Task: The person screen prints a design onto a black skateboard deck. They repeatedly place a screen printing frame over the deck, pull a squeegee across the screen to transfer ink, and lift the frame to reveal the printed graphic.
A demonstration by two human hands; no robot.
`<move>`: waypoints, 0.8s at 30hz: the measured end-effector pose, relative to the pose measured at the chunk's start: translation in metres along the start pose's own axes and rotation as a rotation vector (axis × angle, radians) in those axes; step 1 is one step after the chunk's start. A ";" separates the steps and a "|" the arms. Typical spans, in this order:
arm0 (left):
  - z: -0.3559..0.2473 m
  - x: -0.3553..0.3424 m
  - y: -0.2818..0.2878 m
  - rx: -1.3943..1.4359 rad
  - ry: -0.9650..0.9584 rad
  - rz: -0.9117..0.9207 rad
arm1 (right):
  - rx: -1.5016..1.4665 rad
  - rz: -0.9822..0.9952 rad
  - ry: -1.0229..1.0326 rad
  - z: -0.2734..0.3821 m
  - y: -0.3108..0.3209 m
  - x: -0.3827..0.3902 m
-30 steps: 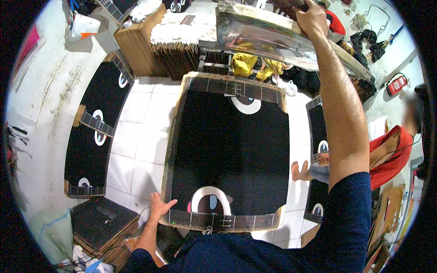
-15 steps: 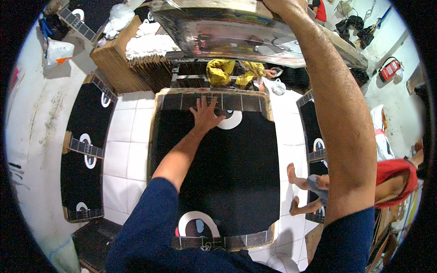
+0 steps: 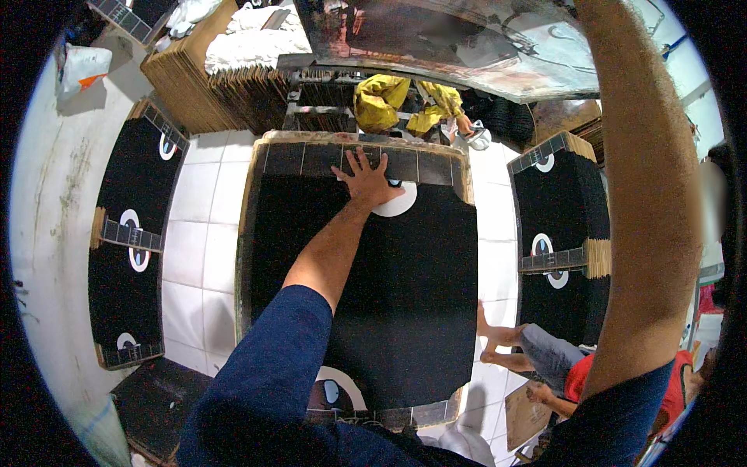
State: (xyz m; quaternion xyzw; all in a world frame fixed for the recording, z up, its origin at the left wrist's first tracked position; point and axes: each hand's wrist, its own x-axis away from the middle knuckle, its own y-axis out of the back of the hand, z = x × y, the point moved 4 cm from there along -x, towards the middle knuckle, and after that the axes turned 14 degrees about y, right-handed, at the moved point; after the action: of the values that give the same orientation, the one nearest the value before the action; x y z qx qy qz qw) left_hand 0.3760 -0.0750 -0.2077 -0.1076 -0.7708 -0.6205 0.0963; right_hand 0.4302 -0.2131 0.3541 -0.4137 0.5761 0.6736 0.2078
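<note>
A black fabric panel [image 3: 389, 288] lies flat on a board in front of me, with a white ring print [image 3: 397, 205] near its far end and another ring print [image 3: 348, 385] at the near end. My left hand [image 3: 367, 180] rests palm down across the dark gridded strip and the far ring, its fingers spread and holding nothing. My right forearm [image 3: 654, 179] reaches up past the upper edge, so the right hand is out of sight. Beyond the board, a large, smeared panel like a printing screen [image 3: 459, 47] stands raised and tilted.
Similar black printed panels lie on stacks at the left [image 3: 128, 191] and right [image 3: 560, 198]. A person in red [image 3: 580, 377] sits low at right; another in yellow [image 3: 381, 97] is beyond the board. Boards [image 3: 187, 89] and white cloths [image 3: 257, 43] stand at far left.
The raised screen has shifted up and to the right in the picture. My right hand, on its upper edge before, has left the view. The left hand stays spread on the far end.
</note>
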 end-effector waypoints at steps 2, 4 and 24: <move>-0.001 0.000 -0.002 -0.009 0.004 -0.023 | 0.061 -0.015 -0.011 -0.004 -0.005 -0.008; -0.001 -0.004 -0.003 -0.028 0.014 0.011 | 0.019 -0.011 -0.057 -0.002 -0.002 -0.003; 0.102 0.326 0.141 2.352 0.221 0.049 | -0.051 -0.125 -0.011 0.172 0.036 0.399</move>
State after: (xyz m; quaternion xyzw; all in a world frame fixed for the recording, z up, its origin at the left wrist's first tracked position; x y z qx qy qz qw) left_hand 0.1020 0.0689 -0.0047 0.0867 -0.8537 0.4666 0.2142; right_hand 0.1207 -0.1375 0.0568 -0.4501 0.5308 0.6761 0.2420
